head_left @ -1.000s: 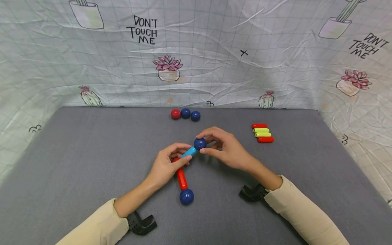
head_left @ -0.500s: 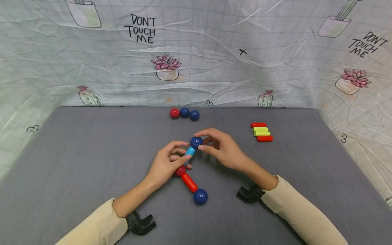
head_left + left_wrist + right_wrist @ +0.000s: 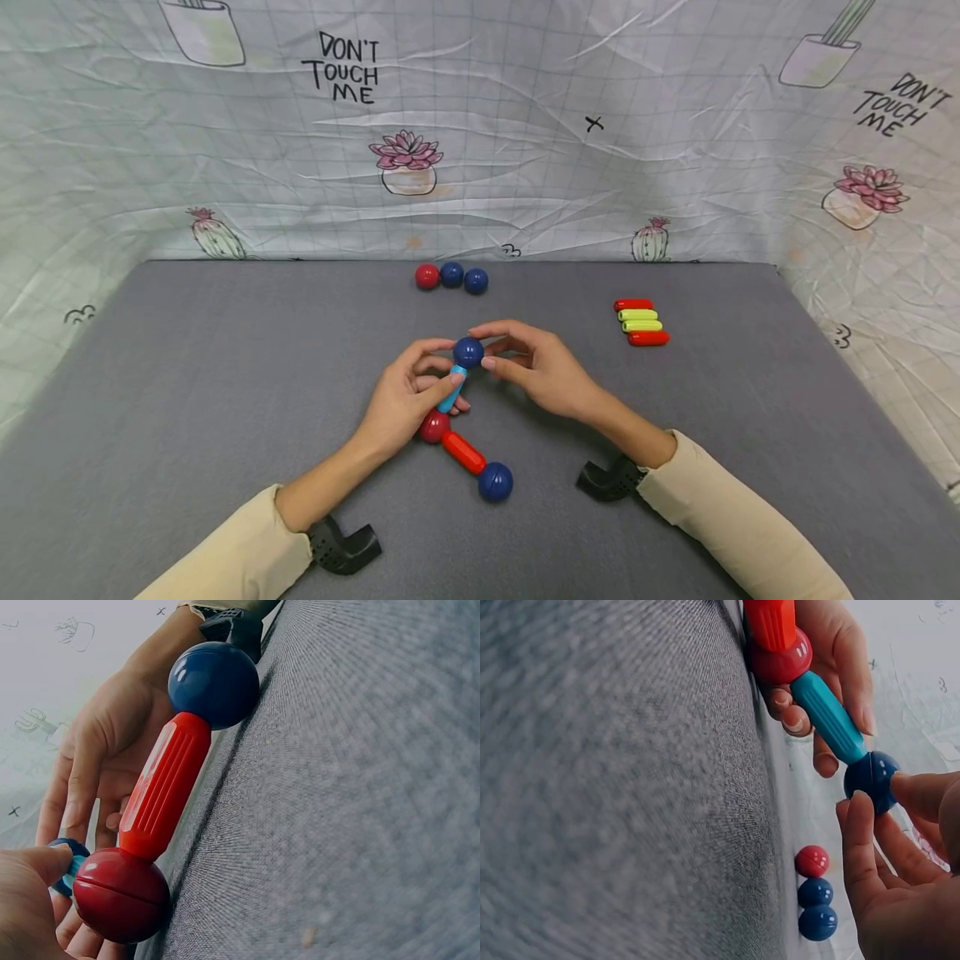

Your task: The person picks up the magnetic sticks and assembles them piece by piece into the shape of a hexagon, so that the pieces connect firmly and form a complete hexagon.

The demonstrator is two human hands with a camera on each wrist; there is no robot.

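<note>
A chain of balls and rods lies between my hands. Its far end is a blue ball [image 3: 468, 352], pinched between the thumb and fingers of my right hand [image 3: 543, 371]. From that ball a light blue rod [image 3: 829, 716] runs to a red ball [image 3: 435, 426]; my left hand [image 3: 408, 392] grips this rod between thumb and fingers. A red rod [image 3: 165, 786] joins the red ball to a second blue ball [image 3: 495, 482] at the near end. In the right wrist view the blue ball touches the light blue rod's end.
Toward the back of the grey table [image 3: 262, 350] sit a loose red ball [image 3: 427, 277] and two blue balls [image 3: 463, 277] in a row. Several red and yellow-green rods [image 3: 642, 322] lie side by side at the right. A printed cloth [image 3: 525, 167] hangs behind.
The held chain has turned: its near blue ball swung right, and the red ball came into fuller view. My right hand, with its blue ball, moved slightly left.
</note>
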